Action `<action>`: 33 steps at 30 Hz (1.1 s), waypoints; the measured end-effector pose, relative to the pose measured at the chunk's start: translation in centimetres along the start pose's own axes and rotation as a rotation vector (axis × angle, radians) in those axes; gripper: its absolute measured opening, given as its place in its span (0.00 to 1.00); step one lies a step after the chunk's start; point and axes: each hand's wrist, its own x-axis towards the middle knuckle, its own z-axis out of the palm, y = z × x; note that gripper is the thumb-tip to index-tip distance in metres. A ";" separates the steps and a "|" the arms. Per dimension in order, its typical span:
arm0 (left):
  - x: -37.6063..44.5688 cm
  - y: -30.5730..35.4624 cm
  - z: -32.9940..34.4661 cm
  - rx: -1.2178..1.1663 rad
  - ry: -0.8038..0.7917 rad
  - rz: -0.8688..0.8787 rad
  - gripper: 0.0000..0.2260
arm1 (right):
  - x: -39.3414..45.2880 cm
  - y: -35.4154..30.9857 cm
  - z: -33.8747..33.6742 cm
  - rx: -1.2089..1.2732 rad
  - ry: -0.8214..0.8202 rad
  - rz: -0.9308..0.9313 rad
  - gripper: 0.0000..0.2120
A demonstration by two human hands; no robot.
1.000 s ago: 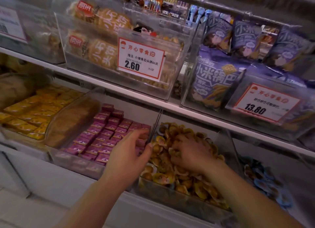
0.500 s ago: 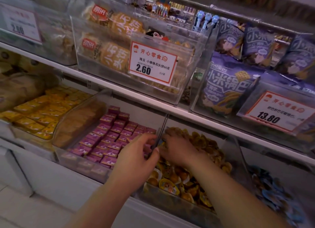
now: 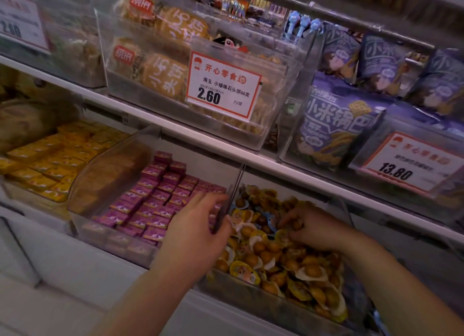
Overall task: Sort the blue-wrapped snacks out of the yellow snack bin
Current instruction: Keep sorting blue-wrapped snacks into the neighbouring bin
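upper shelf, centre: clear bin (image 3: 273, 124) of orange-labelled cracker packs (image 3: 165, 74), white price tag (image 3: 223, 86) reading 2.60 on its front
upper shelf, right: purple snack bags (image 3: 336, 132) in a clear bin, price tag (image 3: 411, 162) reading 13.80
upper shelf, left: blurred clear bin, tag (image 3: 17, 21) reading 2.60
lower shelf, left: yellow boxed snacks (image 3: 50, 159) in rows
lower shelf, centre: pink-purple small boxes (image 3: 150, 197) in rows in a clear bin
shelf edge (image 3: 155, 124): white rail running between the two levels
background, top: blue toy-like items (image 3: 303, 25), blurred
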 end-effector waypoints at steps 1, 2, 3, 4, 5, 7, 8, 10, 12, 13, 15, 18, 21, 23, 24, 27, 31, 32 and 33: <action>-0.1 0.4 0.1 0.022 0.024 0.042 0.13 | 0.0 -0.1 0.0 -0.017 -0.031 0.034 0.13; -0.3 0.9 0.2 0.031 0.047 0.090 0.12 | 0.1 -0.3 0.1 -0.033 -0.061 0.067 0.17; -0.6 1.4 0.4 0.038 0.069 0.141 0.11 | 0.2 -0.6 0.2 -0.038 -0.082 0.098 0.21; -0.9 2.0 0.6 0.048 0.093 0.194 0.11 | 0.3 -0.8 0.5 -0.031 -0.088 0.125 0.24; -1.2 2.5 0.9 0.060 0.110 0.245 0.11 | 0.5 -1.1 0.7 -0.016 -0.077 0.149 0.25; -2.0 3.5 1.6 0.057 0.088 0.328 0.10 | 1.1 -1.6 1.3 0.005 -0.009 0.178 0.24; -2.5 3.9 2.0 0.043 0.043 0.353 0.09 | 1.4 -1.7 1.5 -0.002 0.035 0.183 0.24; -3.2 4.4 3.0 0.034 -0.099 0.354 0.10 | 1.9 -2.2 1.9 -0.021 0.087 0.158 0.26; -3.5 4.3 3.8 0.063 -0.261 0.299 0.13 | 2.3 -2.9 2.4 -0.016 0.033 0.083 0.31; -3.6 4.0 4.2 0.095 -0.308 0.265 0.14 | 2.5 -3.3 2.6 -0.006 -0.008 0.037 0.30; -3.5 3.4 4.9 0.166 -0.315 0.206 0.17 | 3.0 -4.0 2.9 -0.005 -0.062 -0.044 0.26; -3.2 3.1 5.3 0.135 -0.286 0.127 0.20 | 3.7 -4.6 2.9 -0.060 -0.095 -0.048 0.28; -3.0 3.2 5.6 0.120 -0.273 0.111 0.20 | 4.2 -4.9 3.6 -0.117 -0.066 -0.057 0.26; -3.1 3.2 5.7 0.117 -0.274 0.109 0.20 | 4.4 -4.7 4.0 -0.065 -0.021 -0.033 0.24; -3.1 3.2 5.7 0.116 -0.272 0.109 0.19 | 4.5 -4.4 4.1 -0.019 -0.004 -0.025 0.23; -3.0 3.1 5.5 0.094 -0.252 0.109 0.17 | 4.7 -3.6 4.1 0.066 -0.011 -0.043 0.23; -2.9 3.0 5.2 0.062 -0.249 0.120 0.14 | 5.1 -3.5 4.1 0.130 -0.042 -0.071 0.18; -2.9 3.0 5.2 0.054 -0.250 0.121 0.14 | 5.1 -3.5 4.2 0.141 -0.044 -0.075 0.17; -2.9 3.0 5.2 0.048 -0.249 0.121 0.14 | 5.1 -3.5 4.2 0.161 -0.048 -0.082 0.16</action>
